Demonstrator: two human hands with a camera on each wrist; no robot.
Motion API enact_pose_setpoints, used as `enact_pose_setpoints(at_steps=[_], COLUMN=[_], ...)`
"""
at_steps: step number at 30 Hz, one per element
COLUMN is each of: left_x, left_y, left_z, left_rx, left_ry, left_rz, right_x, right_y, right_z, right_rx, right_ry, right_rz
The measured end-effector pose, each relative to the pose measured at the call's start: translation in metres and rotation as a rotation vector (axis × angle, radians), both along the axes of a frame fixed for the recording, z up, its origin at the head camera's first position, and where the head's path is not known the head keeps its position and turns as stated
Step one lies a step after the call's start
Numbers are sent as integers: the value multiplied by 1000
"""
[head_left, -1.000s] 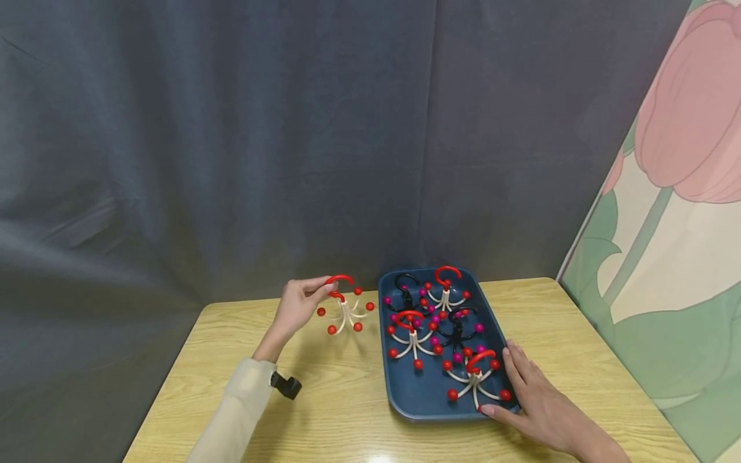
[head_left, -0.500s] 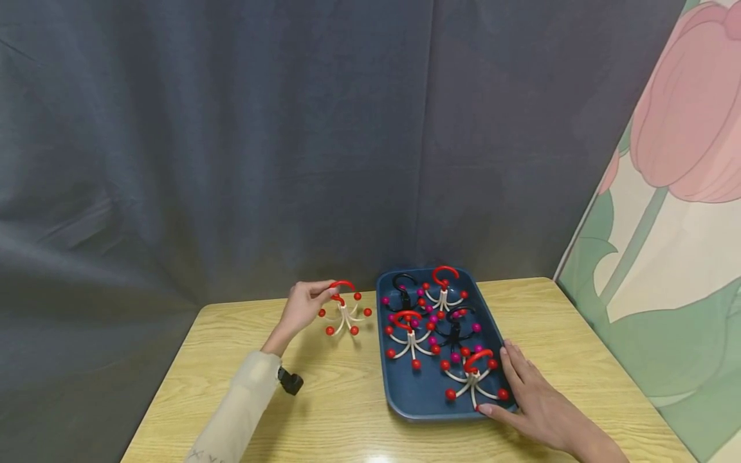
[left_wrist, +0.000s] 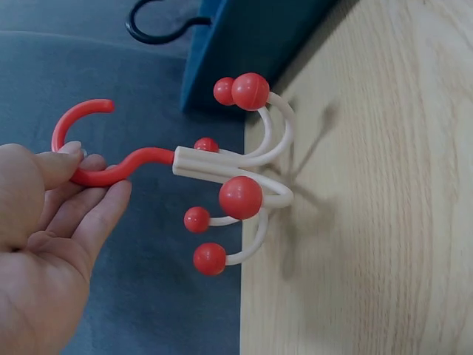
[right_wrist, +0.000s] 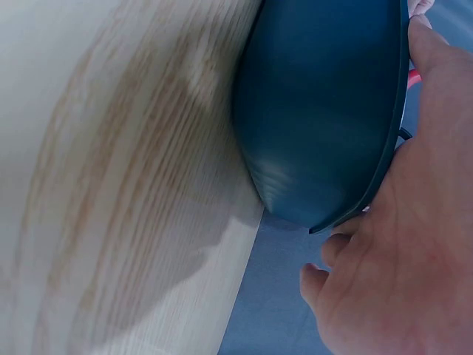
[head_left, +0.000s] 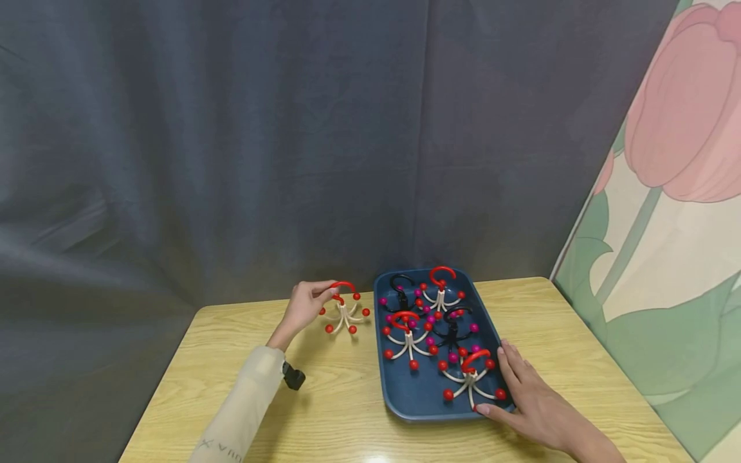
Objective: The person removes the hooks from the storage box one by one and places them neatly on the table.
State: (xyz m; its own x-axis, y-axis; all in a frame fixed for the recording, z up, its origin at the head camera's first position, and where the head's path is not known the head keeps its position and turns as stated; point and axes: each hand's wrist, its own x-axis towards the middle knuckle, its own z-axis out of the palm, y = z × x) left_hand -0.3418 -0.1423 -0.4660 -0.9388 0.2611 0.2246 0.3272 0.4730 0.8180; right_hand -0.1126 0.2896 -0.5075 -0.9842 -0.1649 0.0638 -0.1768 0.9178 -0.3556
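Note:
My left hand (head_left: 305, 307) pinches the red curved top of a white hook hanger (left_wrist: 214, 163), whose several curved arms end in red balls. It is held over the table to the left of a dark blue tray (head_left: 413, 406). In the left wrist view, thumb and fingertips meet on the red hook. My right hand (head_left: 538, 402) rests along the tray's right rim, fingers fairly straight and thumb at the near corner. Beside that thumb, a white hanger with a red hook (head_left: 470, 379) lies in the tray.
Two more white hangers with red hooks, one at the back (head_left: 441, 299) and one at left (head_left: 409, 341), share the tray with black hangers (head_left: 453, 331) with magenta balls. A dark curtain (head_left: 289, 141) hangs behind the wooden table (head_left: 324, 399). A tulip-patterned panel (head_left: 666, 257) stands at right.
My left hand has shifted slightly right, a little closer to the tray, and the hanger it pinches has tilted and dipped slightly. The right hand stays at the tray rim.

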Motion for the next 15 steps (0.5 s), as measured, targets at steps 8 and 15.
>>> enact_pose_setpoints(at_steps=[8,15], left_x=[-9,-11], left_y=[-1,-6], left_z=[-8,-11], left_rx=[-21,30], left_ry=[-18,-32], left_rz=[-7,16], right_x=[2,2], right_y=[-1,-1], right_z=[1,1], right_rx=[2,-11], right_ry=[4,3], right_rz=[-11,-8])
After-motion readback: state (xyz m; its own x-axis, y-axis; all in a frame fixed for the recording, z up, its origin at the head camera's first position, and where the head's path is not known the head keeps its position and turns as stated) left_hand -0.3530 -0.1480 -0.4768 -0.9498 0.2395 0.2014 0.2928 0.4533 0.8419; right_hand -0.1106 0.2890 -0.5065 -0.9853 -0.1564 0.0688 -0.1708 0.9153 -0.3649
